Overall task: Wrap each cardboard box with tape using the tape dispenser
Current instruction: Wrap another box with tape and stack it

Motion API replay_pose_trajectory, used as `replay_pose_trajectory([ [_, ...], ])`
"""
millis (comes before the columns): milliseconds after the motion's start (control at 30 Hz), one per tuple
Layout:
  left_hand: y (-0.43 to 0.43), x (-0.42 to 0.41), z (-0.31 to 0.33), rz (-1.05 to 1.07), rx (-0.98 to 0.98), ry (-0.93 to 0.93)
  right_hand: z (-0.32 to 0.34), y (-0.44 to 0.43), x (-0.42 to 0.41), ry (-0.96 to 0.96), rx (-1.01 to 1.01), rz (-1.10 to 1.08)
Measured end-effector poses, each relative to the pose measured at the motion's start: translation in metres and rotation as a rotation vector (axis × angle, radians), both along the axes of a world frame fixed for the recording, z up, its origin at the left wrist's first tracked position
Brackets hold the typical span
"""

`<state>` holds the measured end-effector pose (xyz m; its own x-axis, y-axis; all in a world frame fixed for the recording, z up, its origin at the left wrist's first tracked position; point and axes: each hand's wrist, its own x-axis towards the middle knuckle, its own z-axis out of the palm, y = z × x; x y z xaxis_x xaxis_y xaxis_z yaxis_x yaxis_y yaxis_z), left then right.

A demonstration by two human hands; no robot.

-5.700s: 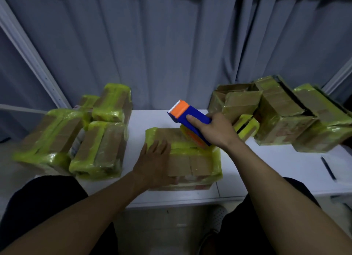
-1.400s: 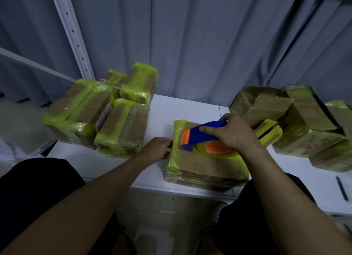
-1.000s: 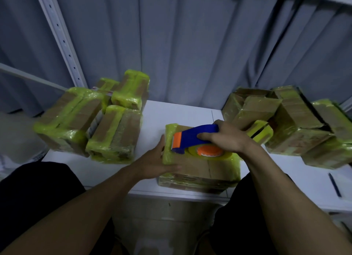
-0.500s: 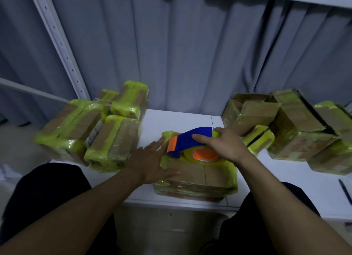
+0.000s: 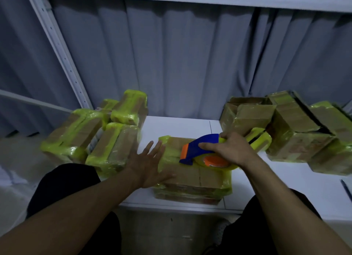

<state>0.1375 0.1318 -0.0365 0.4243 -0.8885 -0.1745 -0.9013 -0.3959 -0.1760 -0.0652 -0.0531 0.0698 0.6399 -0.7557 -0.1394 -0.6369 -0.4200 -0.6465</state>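
Observation:
A cardboard box [image 5: 198, 175] with yellow-green tape on its edges lies on the white table [image 5: 182, 125] right in front of me. My right hand [image 5: 231, 150] grips the blue and orange tape dispenser [image 5: 198, 150], which lies on the box's top with its yellow tape roll against the cardboard. My left hand [image 5: 147, 165] lies flat with spread fingers on the box's left side, thumb on its top face.
Several taped boxes [image 5: 99, 138] are stacked at the table's left. More boxes [image 5: 293, 129], some with less tape, pile up at the right. A grey curtain [image 5: 190, 60] hangs behind. A dark pen [image 5: 346, 188] lies at the far right. My knees are under the table's front edge.
My left hand went from gripping the box's left end to lying flat with spread fingers. The dispenser stays on the box top, shifted slightly. The camera tilted upward.

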Motion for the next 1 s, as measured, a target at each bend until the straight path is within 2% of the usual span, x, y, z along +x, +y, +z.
replay_pose_trajectory([
  [233,0.000,-0.020,0.005,-0.131,-0.076,0.097,-0.005,-0.001,0.012,0.034,-0.038,0.022],
  [367,-0.003,-0.028,0.000,-0.096,-0.006,0.215,-0.008,-0.005,0.018,0.094,-0.049,0.034],
  [500,0.005,-0.013,-0.002,-0.183,0.024,0.077,-0.006,0.004,0.022,0.119,-0.125,0.036],
  [700,0.018,0.024,0.019,-0.077,0.077,0.108,-0.011,0.035,0.056,0.060,-0.156,0.027],
  [1000,0.021,0.021,-0.016,-0.033,-0.109,0.112,-0.011,0.030,0.072,0.078,-0.075,0.019],
])
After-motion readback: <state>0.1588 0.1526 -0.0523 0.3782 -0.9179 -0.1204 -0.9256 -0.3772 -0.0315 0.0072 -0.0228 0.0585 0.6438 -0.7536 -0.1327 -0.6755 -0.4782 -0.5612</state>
